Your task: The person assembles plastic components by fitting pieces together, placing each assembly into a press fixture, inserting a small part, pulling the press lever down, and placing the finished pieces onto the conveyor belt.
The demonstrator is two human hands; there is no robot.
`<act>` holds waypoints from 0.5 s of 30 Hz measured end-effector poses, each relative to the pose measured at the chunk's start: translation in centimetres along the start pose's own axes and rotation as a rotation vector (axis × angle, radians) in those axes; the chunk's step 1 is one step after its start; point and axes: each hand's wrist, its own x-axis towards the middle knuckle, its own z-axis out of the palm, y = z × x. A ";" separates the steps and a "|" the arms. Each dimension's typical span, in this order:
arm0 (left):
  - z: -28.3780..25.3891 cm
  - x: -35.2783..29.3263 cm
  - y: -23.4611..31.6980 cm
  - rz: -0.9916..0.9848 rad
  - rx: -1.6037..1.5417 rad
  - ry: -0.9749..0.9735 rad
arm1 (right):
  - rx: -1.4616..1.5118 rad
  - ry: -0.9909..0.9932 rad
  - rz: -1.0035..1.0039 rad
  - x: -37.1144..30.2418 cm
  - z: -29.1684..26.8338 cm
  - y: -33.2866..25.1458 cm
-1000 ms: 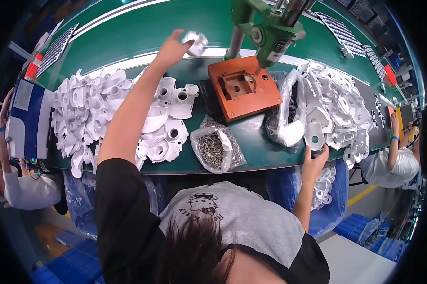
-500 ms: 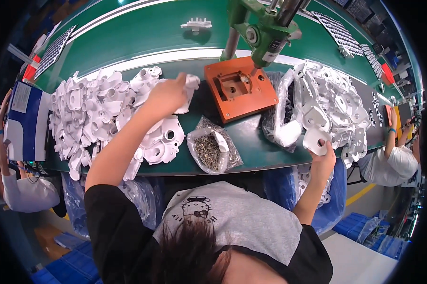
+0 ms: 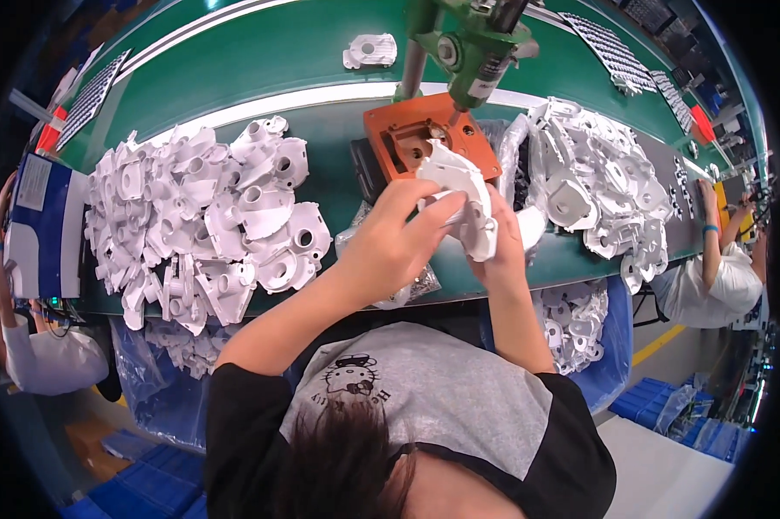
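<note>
My left hand [image 3: 390, 235] and my right hand [image 3: 502, 248] meet in front of the orange fixture block [image 3: 382, 130]. Between them they grip white moulded plastic housing parts [image 3: 456, 166], held tilted above the bench. These look like two pieces brought together, but fingers hide the seam. My left fingers curl over the near-left side; my right hand grasps the right edge. Beneath my left forearm, a clear bag of small screws [image 3: 426, 282] is mostly covered. A green press [image 3: 476, 54] stands over the fixture, whose recess is partly hidden by the held parts.
A heap of white housings [image 3: 191, 203] covers the bench's left; another white heap [image 3: 610, 169] lies right, beside a plastic bag [image 3: 515, 143]. One white part [image 3: 373, 50] lies on the green belt. Blue-lined bins [image 3: 178, 406] stand below. Co-workers sit at both sides.
My left hand has come from the left heap with a white part, and my right hand has moved in from the right heap with another. A different part shows on the belt.
</note>
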 end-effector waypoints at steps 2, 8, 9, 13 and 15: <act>-0.2 -0.1 -0.2 -0.008 0.020 -0.041 | -0.087 0.066 0.042 0.0 0.1 0.1; -0.1 -0.9 -0.8 -0.059 0.003 -0.091 | -0.062 0.114 0.098 -0.7 -1.2 -0.4; -0.1 -0.9 -1.0 -0.071 0.015 -0.058 | -0.139 0.116 0.089 -0.9 -1.9 -0.4; 0.3 -0.9 -0.9 -0.077 0.016 -0.046 | -0.263 0.011 -0.030 -0.8 -1.2 0.2; 0.5 -0.9 -0.9 -0.071 0.020 -0.046 | -0.239 -0.049 -0.019 -0.7 -1.5 0.3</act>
